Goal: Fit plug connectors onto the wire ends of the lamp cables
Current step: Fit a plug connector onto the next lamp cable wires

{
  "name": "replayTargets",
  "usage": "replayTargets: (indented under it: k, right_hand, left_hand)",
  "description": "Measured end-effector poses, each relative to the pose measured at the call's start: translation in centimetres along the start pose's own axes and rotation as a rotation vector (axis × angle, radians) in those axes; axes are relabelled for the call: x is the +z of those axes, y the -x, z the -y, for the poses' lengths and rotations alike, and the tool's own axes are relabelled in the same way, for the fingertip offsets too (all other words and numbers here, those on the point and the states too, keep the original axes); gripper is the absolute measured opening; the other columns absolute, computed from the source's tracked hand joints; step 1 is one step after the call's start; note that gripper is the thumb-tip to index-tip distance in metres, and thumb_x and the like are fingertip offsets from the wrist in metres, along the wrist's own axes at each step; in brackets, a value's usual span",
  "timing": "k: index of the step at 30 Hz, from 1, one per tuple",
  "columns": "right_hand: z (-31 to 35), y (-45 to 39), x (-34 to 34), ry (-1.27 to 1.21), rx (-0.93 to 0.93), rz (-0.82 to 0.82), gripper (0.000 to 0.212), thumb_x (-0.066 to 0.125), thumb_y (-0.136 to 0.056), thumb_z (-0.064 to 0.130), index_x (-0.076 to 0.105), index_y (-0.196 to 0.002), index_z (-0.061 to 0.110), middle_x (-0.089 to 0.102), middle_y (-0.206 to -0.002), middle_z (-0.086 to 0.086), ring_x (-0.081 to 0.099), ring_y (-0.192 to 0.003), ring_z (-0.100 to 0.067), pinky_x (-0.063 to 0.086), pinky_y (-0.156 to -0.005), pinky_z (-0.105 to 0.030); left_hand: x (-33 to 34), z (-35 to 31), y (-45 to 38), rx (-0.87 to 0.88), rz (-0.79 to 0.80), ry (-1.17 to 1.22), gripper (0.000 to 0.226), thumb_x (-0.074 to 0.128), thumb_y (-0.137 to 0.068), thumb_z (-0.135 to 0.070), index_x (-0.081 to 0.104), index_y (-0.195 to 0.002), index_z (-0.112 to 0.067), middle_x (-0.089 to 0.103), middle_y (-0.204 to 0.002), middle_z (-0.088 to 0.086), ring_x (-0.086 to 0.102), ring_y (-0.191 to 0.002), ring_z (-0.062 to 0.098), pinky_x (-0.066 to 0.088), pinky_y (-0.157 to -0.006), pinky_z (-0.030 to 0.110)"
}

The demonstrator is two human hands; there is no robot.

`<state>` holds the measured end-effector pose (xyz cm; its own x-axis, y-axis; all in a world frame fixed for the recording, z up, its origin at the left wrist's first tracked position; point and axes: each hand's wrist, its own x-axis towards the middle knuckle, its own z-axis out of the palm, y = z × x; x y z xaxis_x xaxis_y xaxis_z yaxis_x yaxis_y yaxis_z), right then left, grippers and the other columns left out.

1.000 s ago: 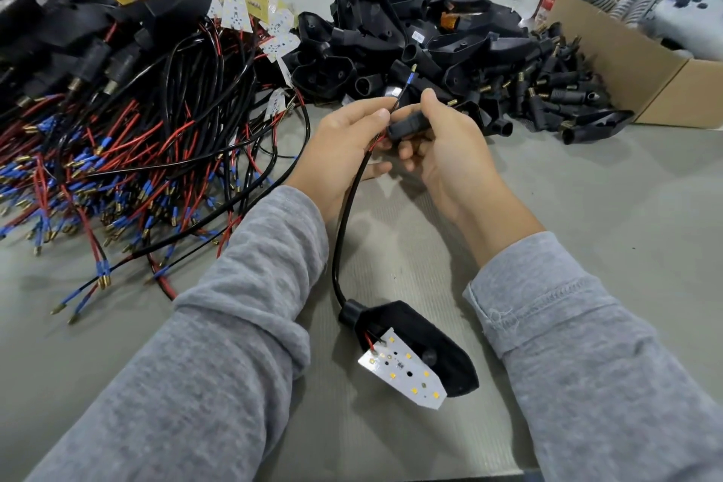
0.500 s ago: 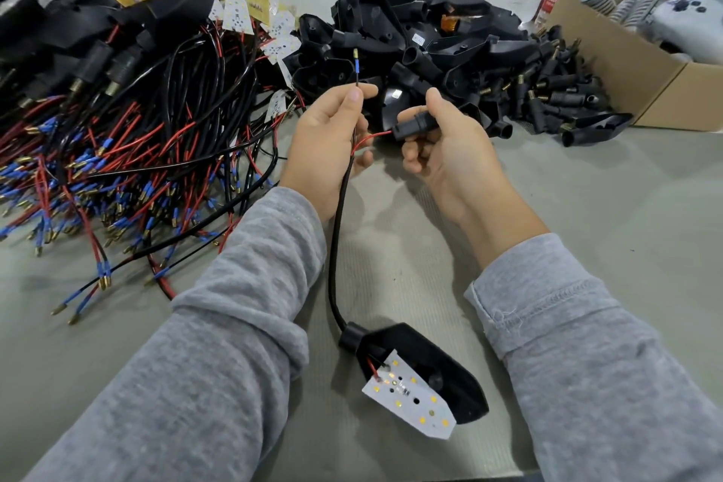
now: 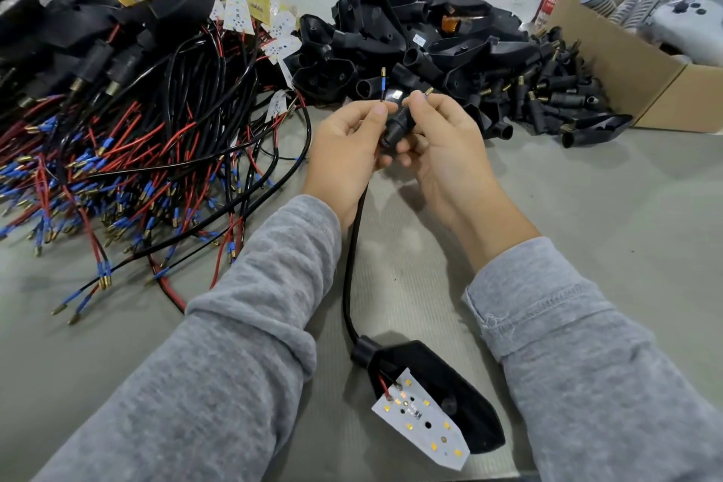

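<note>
Grey counter [image 3: 587, 227] carries the lamp cable [image 3: 348, 266]; left hand [image 3: 344, 153] pinches its blue-tipped wire end [image 3: 383, 84], right hand [image 3: 446, 145] fingers clamp the black plug connector [image 3: 397, 125].

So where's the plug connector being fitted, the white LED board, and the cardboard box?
plug connector [image 3: 398, 126]: head view, on its black ribbed body between the hands.
white LED board [image 3: 422, 423]: head view, middle of the board.
cardboard box [image 3: 610, 63]: head view, on its side wall.
</note>
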<state>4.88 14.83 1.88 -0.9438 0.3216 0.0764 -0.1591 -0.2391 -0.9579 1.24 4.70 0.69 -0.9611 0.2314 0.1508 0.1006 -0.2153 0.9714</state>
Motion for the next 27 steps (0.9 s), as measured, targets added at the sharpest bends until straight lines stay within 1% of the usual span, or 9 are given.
replayTargets:
  k: [2, 3, 6, 9, 11, 14, 18, 21, 27]
  right_hand:
    - [0.2, 0.2, 0.2, -0.058, -0.010, 0.010, 0.024, 0.046, -0.104, 0.021, 0.061, -0.102, 0.002, 0.059, -0.071, -0.004, 0.049, -0.057, -0.012, 0.044, -0.053, -0.022]
    - [0.3, 0.2, 0.2, -0.070, -0.014, 0.009, 0.026, 0.045, -0.105, 0.021, 0.063, -0.102, 0.001, 0.060, -0.073, -0.006, 0.050, -0.058, -0.012, 0.045, -0.054, -0.022]
    - [0.4, 0.3, 0.2, -0.068, -0.036, 0.000, 0.022, 0.049, -0.103, 0.017, 0.065, -0.103, 0.003, 0.059, -0.079, -0.008, 0.052, -0.059, -0.013, 0.046, -0.057, -0.023]
    - [0.5, 0.3, 0.0, -0.080, -0.040, -0.008, 0.016, 0.052, -0.101, 0.014, 0.067, -0.101, 0.009, 0.058, -0.081, -0.006, 0.055, -0.057, -0.013, 0.047, -0.057, -0.023]
    - [0.4, 0.3, -0.1, -0.074, -0.049, -0.027, 0.015, 0.053, -0.100, 0.013, 0.068, -0.099, 0.010, 0.060, -0.080, -0.005, 0.055, -0.057, -0.012, 0.048, -0.056, -0.023]
    - [0.3, 0.2, -0.2, -0.040, -0.061, -0.077, 0.016, 0.050, -0.102, 0.012, 0.064, -0.095, 0.012, 0.062, -0.083, -0.007, 0.053, -0.056, -0.011, 0.047, -0.055, -0.022]
    - [0.3, 0.0, -0.3, -0.011, -0.073, -0.149, 0.017, 0.043, -0.104, 0.012, 0.055, -0.093, 0.013, 0.071, -0.089, -0.011, 0.050, -0.054, -0.009, 0.044, -0.052, -0.020]
    - [0.3, -0.1, -0.5, -0.050, -0.081, -0.177, 0.016, 0.041, -0.105, 0.011, 0.054, -0.095, 0.012, 0.071, -0.089, -0.013, 0.049, -0.054, -0.010, 0.043, -0.053, -0.021]
    - [0.4, -0.2, -0.7, -0.123, -0.051, -0.234, 0.017, 0.041, -0.105, 0.012, 0.054, -0.094, 0.013, 0.071, -0.085, -0.011, 0.047, -0.053, -0.010, 0.043, -0.053, -0.022]
  left_hand:
    - [-0.1, 0.1, -0.1, -0.010, 0.001, 0.035, 0.023, 0.046, -0.102, -0.012, 0.066, -0.105, 0.000, 0.064, -0.073, 0.007, 0.057, -0.061, 0.014, 0.045, -0.059, 0.025]
    - [-0.2, 0.1, -0.2, -0.017, -0.019, 0.028, 0.024, 0.046, -0.102, -0.012, 0.065, -0.107, 0.003, 0.064, -0.078, 0.011, 0.057, -0.064, 0.015, 0.046, -0.060, 0.025]
    - [-0.3, 0.2, -0.3, -0.013, -0.071, -0.011, 0.024, 0.048, -0.101, -0.011, 0.066, -0.108, 0.003, 0.066, -0.088, 0.012, 0.060, -0.062, 0.006, 0.047, -0.056, 0.017]
    - [-0.3, 0.2, -0.3, -0.016, -0.080, -0.041, 0.023, 0.049, -0.100, -0.012, 0.067, -0.108, 0.000, 0.067, -0.091, 0.011, 0.059, -0.062, 0.003, 0.046, -0.055, 0.015]
    - [-0.3, 0.1, -0.2, -0.015, -0.081, -0.042, 0.020, 0.050, -0.100, -0.013, 0.069, -0.104, -0.006, 0.066, -0.085, 0.005, 0.058, -0.061, 0.001, 0.047, -0.055, 0.015]
    - [-0.5, -0.3, -0.1, -0.012, -0.077, -0.002, 0.017, 0.052, -0.099, -0.012, 0.067, -0.099, -0.021, 0.059, -0.071, -0.005, 0.056, -0.059, -0.001, 0.050, -0.058, 0.017]
    - [-1.1, -0.7, -0.4, -0.029, -0.110, 0.077, 0.022, 0.052, -0.098, -0.009, 0.065, -0.105, -0.026, 0.060, -0.065, -0.007, 0.059, -0.062, 0.004, 0.055, -0.064, 0.022]
    - [-1.7, -1.1, -0.6, -0.059, -0.137, 0.070, 0.031, 0.051, -0.098, -0.009, 0.065, -0.107, -0.034, 0.057, -0.061, -0.008, 0.055, -0.058, 0.003, 0.050, -0.057, 0.019]
    - [-2.0, -1.3, -0.7, -0.083, -0.008, -0.068, 0.031, 0.052, -0.094, -0.007, 0.073, -0.096, -0.030, 0.055, -0.059, -0.009, 0.046, -0.053, 0.004, 0.040, -0.050, 0.017]
